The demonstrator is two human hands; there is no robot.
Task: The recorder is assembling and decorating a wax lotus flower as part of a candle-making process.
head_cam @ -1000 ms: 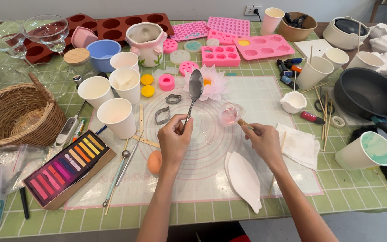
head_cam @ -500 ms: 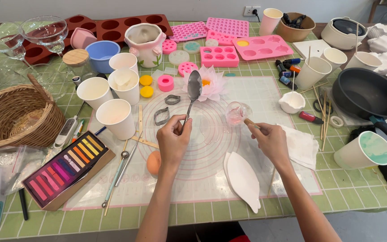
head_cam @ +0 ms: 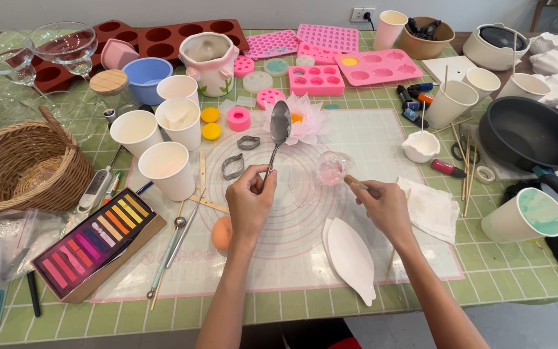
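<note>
Nearest the camera, a white leaf-shaped mould point(head_cam: 351, 257) lies flat on the translucent silicone mat point(head_cam: 382, 145), smooth and pointed at both ends. To its left, an open wooden box of pastel sticks point(head_cam: 95, 244) shows rows running from pink through purple to yellow.

Over the middle of the mat, the left hand point(head_cam: 249, 203) pinches the handle of a metal spoon point(head_cam: 278, 132), its shiny bowl raised and tilted away, apparently empty. The right hand point(head_cam: 385, 208) is closed around a thin wooden stick point(head_cam: 355, 183) whose tip reaches a small clear rounded cup point(head_cam: 332, 167) with a faint pink tint inside; whether the cup rests on the mat cannot be told.

Just beyond stands a pale pink lotus-shaped flower point(head_cam: 305, 119). Left of it, three white paper cups point(head_cam: 166, 169) cluster; one holds a pale waxy lump. Right, a dark pan point(head_cam: 529, 134) sits empty. Farthest off lie pink silicone moulds point(head_cam: 380, 66) and a brown cavity tray point(head_cam: 163, 39).
</note>
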